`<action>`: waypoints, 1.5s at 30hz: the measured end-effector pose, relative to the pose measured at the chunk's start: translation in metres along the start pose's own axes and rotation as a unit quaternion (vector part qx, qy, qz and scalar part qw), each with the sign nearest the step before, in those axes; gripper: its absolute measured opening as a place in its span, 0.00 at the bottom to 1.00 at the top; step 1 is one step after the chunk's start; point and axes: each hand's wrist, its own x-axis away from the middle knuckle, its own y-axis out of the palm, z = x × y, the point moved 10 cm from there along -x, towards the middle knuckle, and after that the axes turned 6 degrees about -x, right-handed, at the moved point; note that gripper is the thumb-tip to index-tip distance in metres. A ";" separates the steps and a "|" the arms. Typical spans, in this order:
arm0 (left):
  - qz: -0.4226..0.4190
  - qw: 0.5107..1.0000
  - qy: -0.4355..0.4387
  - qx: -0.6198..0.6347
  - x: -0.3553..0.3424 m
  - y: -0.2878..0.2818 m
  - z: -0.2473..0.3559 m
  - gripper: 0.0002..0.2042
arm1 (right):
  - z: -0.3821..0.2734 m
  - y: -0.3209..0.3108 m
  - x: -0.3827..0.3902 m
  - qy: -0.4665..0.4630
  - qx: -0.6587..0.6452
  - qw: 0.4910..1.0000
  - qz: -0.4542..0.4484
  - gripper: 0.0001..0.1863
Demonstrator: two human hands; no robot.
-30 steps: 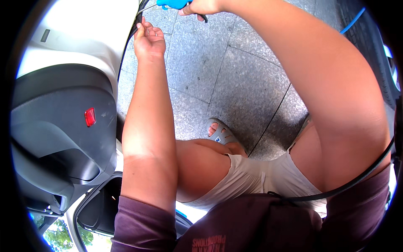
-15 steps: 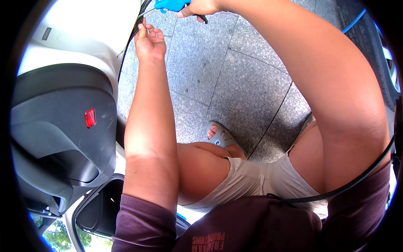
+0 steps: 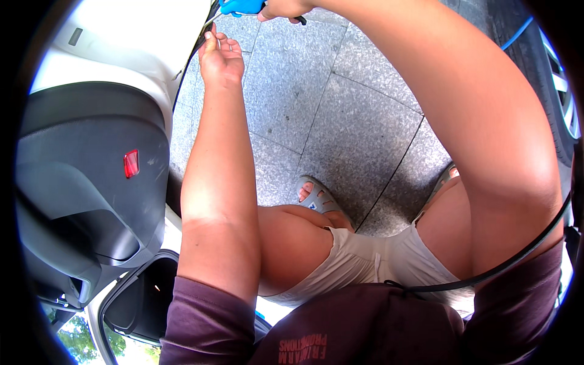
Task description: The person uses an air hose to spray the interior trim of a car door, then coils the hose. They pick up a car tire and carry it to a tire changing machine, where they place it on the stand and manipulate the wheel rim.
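Note:
At the top of the view, my right hand (image 3: 285, 7) is wrapped round a blue blow gun (image 3: 242, 6) with a thin metal nozzle and a black lever. The nozzle points left at the edge of a white car door (image 3: 128, 45). A black rubber seal (image 3: 201, 44) runs along that edge. My left hand (image 3: 222, 62) is palm up beside it, thumb and forefinger closed on the seal near the nozzle, the other fingers loosely curled. The nozzle's tip and part of the grip are hard to make out at the frame's top.
A dark door trim panel (image 3: 91, 152) with a red reflector (image 3: 131, 164) lies left of my left forearm. Grey stone paving (image 3: 340, 134) is underfoot. At the right stand a tyre (image 3: 523, 67) and a blue hose (image 3: 517, 33). A black strap (image 3: 486, 278) crosses my lap.
The blow gun and my right hand have shifted slightly up and left in the view. My left hand stays at the seal, and the view has tilted a little.

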 end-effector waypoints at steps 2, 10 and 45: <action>0.015 1.000 0.000 -0.008 0.000 -0.011 0.002 0.12 | -0.014 0.003 -0.010 -0.014 0.046 0.999 0.005 0.15; -0.008 1.000 -0.012 0.005 0.006 0.000 -0.005 0.12 | -0.028 -0.054 0.047 0.064 -0.034 0.994 0.087 0.16; 0.006 0.995 -0.047 0.083 0.010 0.001 -0.027 0.04 | -0.071 -0.058 0.072 0.059 -0.052 0.992 0.098 0.16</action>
